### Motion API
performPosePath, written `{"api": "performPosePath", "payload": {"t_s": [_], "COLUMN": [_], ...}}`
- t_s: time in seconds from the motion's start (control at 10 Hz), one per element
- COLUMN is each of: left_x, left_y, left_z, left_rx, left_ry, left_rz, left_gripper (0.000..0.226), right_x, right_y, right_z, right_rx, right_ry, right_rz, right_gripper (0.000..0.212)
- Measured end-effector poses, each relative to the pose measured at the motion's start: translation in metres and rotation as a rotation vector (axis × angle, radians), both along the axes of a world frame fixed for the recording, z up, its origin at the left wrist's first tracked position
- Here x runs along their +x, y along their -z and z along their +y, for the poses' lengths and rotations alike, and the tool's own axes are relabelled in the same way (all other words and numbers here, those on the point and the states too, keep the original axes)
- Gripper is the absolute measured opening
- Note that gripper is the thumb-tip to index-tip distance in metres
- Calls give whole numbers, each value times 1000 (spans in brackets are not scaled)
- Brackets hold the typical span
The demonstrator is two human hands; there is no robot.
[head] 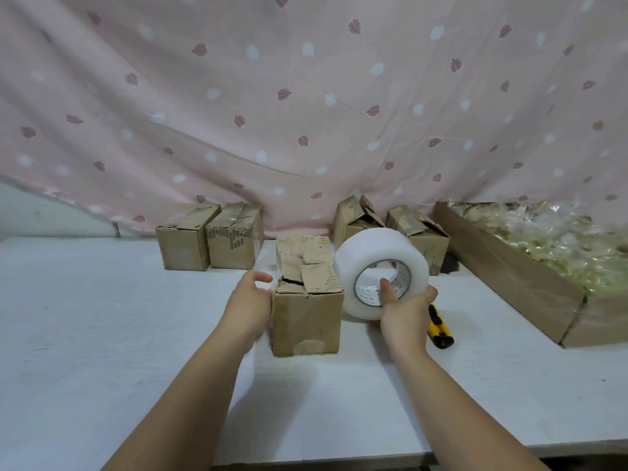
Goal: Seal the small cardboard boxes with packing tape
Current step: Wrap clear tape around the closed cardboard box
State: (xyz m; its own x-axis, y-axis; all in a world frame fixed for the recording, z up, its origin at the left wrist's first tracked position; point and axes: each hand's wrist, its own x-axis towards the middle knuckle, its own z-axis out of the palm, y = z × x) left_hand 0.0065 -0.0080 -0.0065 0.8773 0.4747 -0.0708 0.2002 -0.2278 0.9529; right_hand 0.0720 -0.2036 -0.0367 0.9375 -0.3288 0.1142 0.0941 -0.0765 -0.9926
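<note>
A small cardboard box (307, 311) stands in the middle of the white table (102, 334), its torn top flaps folded down. My left hand (249, 300) lies against the box's left side, fingers loosely curved. My right hand (402, 309) grips a wide roll of clear packing tape (370, 263), thumb inside the core, just right of the box. Two closed small boxes (185, 244) (234, 241) stand at the back left. Two more boxes (356, 220) (419, 237) with raised flaps stand at the back right.
A yellow and black utility knife (440, 329) lies on the table just right of my right hand. A long open cardboard tray (509, 277) of crumpled clear plastic wrappers fills the right side. A pink patterned cloth (306, 96) hangs behind the table.
</note>
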Motion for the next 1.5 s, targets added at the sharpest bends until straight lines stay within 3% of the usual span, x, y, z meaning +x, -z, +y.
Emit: {"api": "performPosePath", "payload": {"t_s": [0.1,0.2,0.3,0.5,0.6,0.7,0.8,0.9,1.0,1.2,1.3,1.4,1.5], "left_x": [2,-9,-8,-9,-15,-34,-44,-44,-41,-48,-45,-40,-20], "left_y": [-1,-5,-3,16,21,-4,-12,-6,-7,-3,-15,-29,-46], "left_z": [0,-3,-3,-2,-2,-19,-44,-52,-54,-43,-41,-47,-63], "left_rx": [196,739,593,557,261,-188,-240,-34,-61,-38,132,391,795], "left_ry": [-32,-134,-99,-59,-114,-109,108,76,-35,103,41,-1,98], "left_rz": [26,126,227,329,78,-336,-364,-279,-203,5,-13,-216,-91], "left_gripper": [27,33,30,34,36,34,50,64,68,87,85,50,38], "right_x": [1,0,-3,-6,-6,-6,-7,-7,-7,-8,-7,-6,-6], "right_y": [1,0,-2,-3,-3,-2,-2,-3,-3,-2,-1,0,1], "right_z": [0,-1,-1,-1,0,0,0,0,-1,-2,-2,-2,-2], "right_rx": [-14,-23,-31,-39,-45,-56,-56,-56,-54,-41,-49,-57,-93], "right_ry": [5,5,0,5,7,11,11,10,7,-10,-16,-19,-17], "right_rz": [10,19,23,36,35,38,31,28,24,13,10,10,7], "right_gripper": [56,54,51,52,52,52,52,52,50,50,49,49,49]}}
